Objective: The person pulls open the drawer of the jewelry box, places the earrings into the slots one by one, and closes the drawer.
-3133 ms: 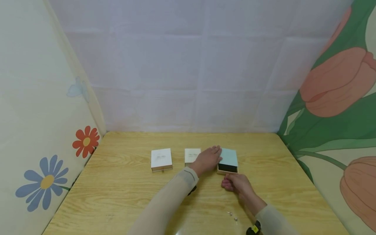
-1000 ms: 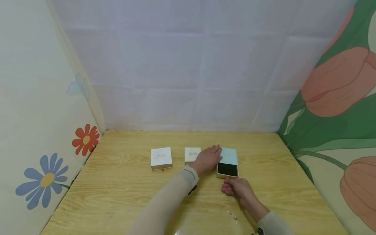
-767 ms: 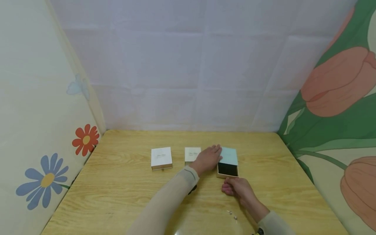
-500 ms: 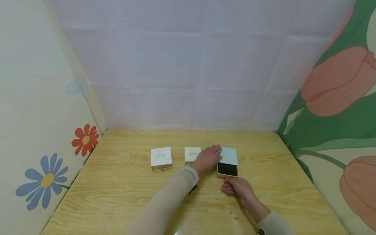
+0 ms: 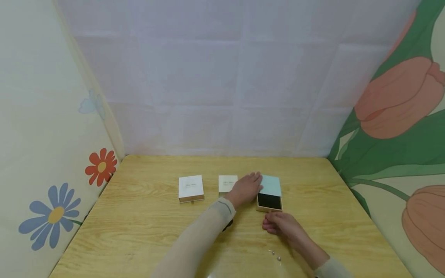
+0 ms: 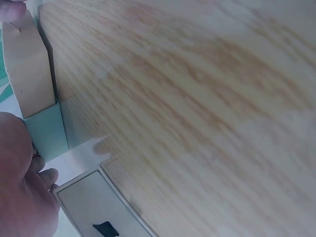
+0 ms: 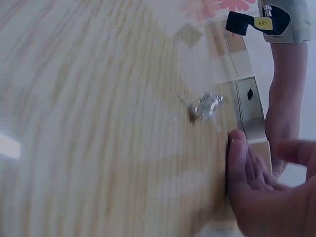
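Note:
A mint-green drawer-style gift box stands on the table at the right of a row, its cardboard drawer with a black lining pulled partly out toward me. My left hand lies across the beige box, its straight fingers against the left side of the mint sleeve. Below the drawer's front, my right hand pinches what looks like its small pull tab between thumb and forefinger; the fingers hide most of the tab. In the left wrist view, the drawer front sticks out of the mint sleeve.
A white box sits at the left, and a beige box beside my left hand, partly covered by it. Two small silvery pieces, like stud earrings, lie near my right forearm. Cloth hangings enclose the wooden table.
Since about three seconds ago, the drawer has slid farther out toward me along with my right hand. In the last second my right forearm shifts slightly rightward; the left hand stays put.

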`<move>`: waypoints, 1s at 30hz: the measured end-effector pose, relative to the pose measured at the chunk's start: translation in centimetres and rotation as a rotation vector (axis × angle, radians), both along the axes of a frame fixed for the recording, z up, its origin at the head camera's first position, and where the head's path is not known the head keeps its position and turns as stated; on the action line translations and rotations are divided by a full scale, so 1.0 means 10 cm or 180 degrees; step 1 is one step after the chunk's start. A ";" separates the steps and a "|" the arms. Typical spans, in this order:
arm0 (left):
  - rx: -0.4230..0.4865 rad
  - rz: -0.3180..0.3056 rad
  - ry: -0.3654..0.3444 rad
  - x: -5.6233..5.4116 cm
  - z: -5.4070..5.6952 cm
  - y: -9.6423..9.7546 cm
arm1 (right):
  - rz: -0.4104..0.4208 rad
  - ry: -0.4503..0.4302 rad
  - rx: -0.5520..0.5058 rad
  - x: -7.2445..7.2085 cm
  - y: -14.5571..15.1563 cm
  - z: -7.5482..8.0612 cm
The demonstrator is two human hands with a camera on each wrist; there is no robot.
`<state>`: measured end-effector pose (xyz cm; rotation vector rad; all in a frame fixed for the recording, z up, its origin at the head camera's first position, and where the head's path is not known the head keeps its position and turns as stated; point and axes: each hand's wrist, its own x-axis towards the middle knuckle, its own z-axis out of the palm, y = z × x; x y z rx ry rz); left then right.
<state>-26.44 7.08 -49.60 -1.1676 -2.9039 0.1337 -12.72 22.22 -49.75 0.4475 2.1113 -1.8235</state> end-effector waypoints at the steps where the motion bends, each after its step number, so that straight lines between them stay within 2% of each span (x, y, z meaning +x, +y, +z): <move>1: -0.0021 -0.0003 0.0011 0.00 0.00 0.00 | 0.0133 0.0027 0.0033 0.02 0.02 0.01; 8: -0.0070 -0.0015 -0.0005 -0.01 -0.01 0.01 | 0.1171 0.0446 0.0525 0.16 0.18 0.07; 13: -0.0073 -0.0044 0.0021 -0.02 -0.02 0.01 | 0.1778 0.0864 0.0749 0.27 0.29 0.07; 16: -0.0059 -0.0031 0.0022 -0.03 -0.03 0.02 | 0.2081 0.1152 0.1019 0.32 0.35 0.06; 22: -0.0089 0.0029 -0.0019 -0.05 -0.04 0.03 | 0.2457 0.1537 0.1554 0.37 0.39 0.01; 26: -0.0096 0.0056 -0.0043 -0.04 -0.05 0.04 | 0.2578 0.1591 0.1785 0.37 0.37 -0.03; 30: -0.0122 0.0059 -0.0033 -0.04 -0.06 0.04 | 0.2648 0.1607 0.1879 0.37 0.37 -0.04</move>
